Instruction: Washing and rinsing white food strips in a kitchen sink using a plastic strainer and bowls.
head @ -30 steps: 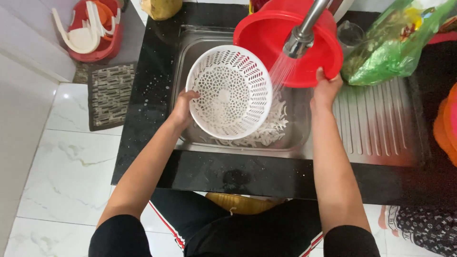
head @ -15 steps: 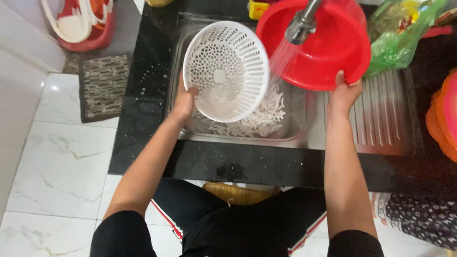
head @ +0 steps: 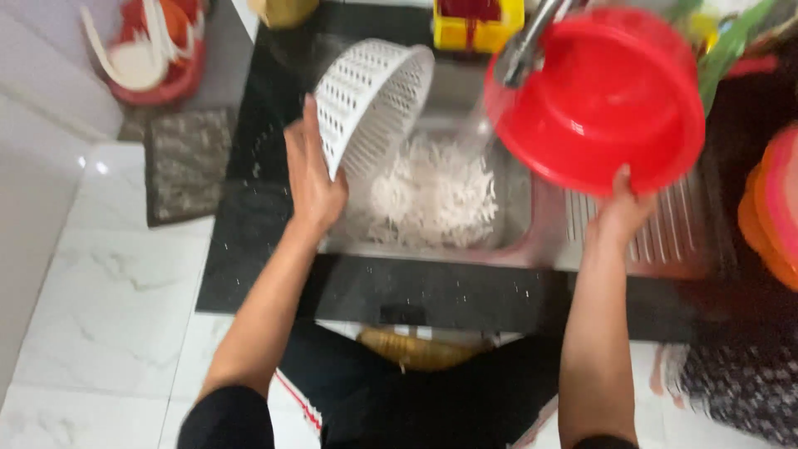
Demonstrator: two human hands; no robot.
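My left hand (head: 312,179) grips the rim of a white perforated colander (head: 370,96), tilted on its side over the left of the steel sink (head: 507,249). A heap of white shredded strips (head: 432,195) lies in the sink below it. My right hand (head: 622,208) holds the lower rim of a red plastic bowl (head: 603,96), tipped up with its opening towards me, beside the tap (head: 532,37). A thin stream of water falls from the tap between colander and bowl.
The black counter (head: 258,249) surrounds the sink, with a ribbed drainboard (head: 673,233) on the right. A yellow and red holder (head: 478,21) stands behind the sink. Orange containers (head: 773,216) sit at the right edge. A grey mat (head: 183,162) and a red basin (head: 158,54) lie on the floor.
The colander has tipped from facing me to lying on its side, moving left and back. The red bowl has lifted and moved right of the tap. The camera view has shifted.
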